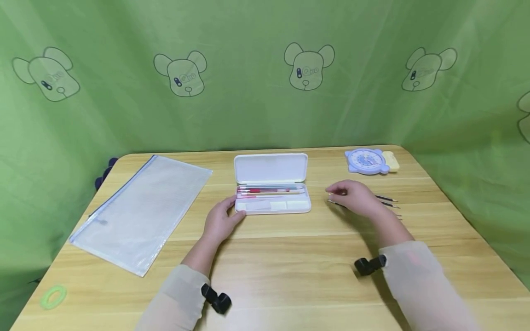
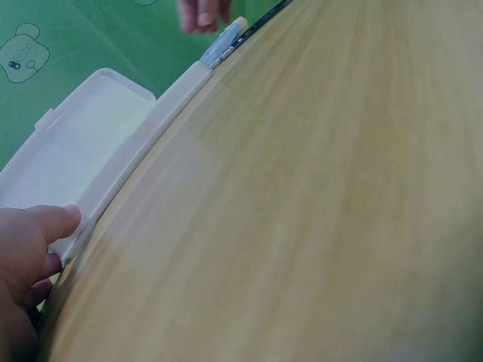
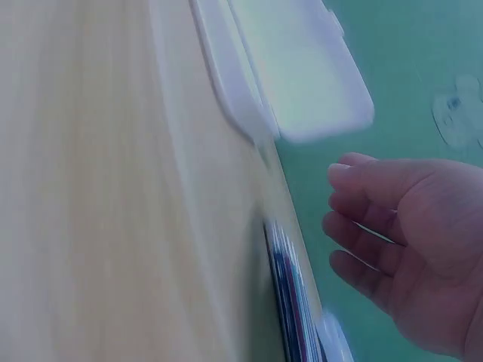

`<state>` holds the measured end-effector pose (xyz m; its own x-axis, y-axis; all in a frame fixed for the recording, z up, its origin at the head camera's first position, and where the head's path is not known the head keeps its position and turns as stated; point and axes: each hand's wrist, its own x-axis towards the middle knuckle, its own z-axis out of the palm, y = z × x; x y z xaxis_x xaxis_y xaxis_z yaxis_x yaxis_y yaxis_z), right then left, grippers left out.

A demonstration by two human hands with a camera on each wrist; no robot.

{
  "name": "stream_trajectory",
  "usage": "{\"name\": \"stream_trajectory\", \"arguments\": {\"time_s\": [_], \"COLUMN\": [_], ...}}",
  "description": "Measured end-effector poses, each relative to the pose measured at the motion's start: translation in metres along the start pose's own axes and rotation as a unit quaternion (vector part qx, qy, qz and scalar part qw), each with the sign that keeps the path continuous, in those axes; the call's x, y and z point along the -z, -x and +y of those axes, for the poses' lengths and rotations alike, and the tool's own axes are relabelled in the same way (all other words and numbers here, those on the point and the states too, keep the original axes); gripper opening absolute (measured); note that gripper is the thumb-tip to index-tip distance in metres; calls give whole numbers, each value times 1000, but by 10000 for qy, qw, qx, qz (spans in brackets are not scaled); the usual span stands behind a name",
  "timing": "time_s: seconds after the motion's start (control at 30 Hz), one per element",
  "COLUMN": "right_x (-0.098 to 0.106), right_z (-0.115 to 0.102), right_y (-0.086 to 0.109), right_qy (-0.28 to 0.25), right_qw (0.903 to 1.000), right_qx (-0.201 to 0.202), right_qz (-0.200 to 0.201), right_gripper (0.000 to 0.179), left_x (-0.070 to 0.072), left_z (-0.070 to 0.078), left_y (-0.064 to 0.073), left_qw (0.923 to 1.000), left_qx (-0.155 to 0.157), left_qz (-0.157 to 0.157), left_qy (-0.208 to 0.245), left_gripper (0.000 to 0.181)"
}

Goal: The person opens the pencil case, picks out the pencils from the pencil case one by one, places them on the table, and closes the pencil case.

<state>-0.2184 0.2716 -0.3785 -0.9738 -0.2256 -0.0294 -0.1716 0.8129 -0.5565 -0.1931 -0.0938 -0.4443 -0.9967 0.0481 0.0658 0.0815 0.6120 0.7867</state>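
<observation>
A white pencil case (image 1: 273,211) lies with its lid raised, several pens and pencils (image 1: 271,190) inside its tray. My left hand (image 1: 222,220) holds the case's left end, thumb at the front corner and fingers along the side; the left wrist view shows the thumb on the white edge (image 2: 90,204). Right of the case, my right hand (image 1: 358,197) hovers above several dark pencils (image 1: 387,202) on the table. In the right wrist view its fingers (image 3: 358,226) curve loosely with nothing between them. Part of the pencils is hidden beneath that hand in the head view.
A clear zip pouch (image 1: 145,211) with a blue edge lies at the left. At the back right sits a lilac clock-faced item (image 1: 366,161), beside a pale yellow block (image 1: 391,161). A green ring (image 1: 54,297) lies near the table's front left corner. Green curtain (image 1: 248,110) surrounds the table.
</observation>
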Motion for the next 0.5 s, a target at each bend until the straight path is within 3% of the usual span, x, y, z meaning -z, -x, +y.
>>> {"name": "stream_trajectory", "arguments": {"time_s": [0.5], "right_x": [-39], "right_z": [-53], "right_y": [-54], "right_qy": [-177], "right_qw": [9977], "right_qx": [477], "right_qz": [-453], "right_gripper": [26], "left_x": [0], "left_z": [0], "left_y": [0], "left_qw": [10000], "left_qx": [51], "left_qz": [4], "left_qy": [42], "left_gripper": [58]}}
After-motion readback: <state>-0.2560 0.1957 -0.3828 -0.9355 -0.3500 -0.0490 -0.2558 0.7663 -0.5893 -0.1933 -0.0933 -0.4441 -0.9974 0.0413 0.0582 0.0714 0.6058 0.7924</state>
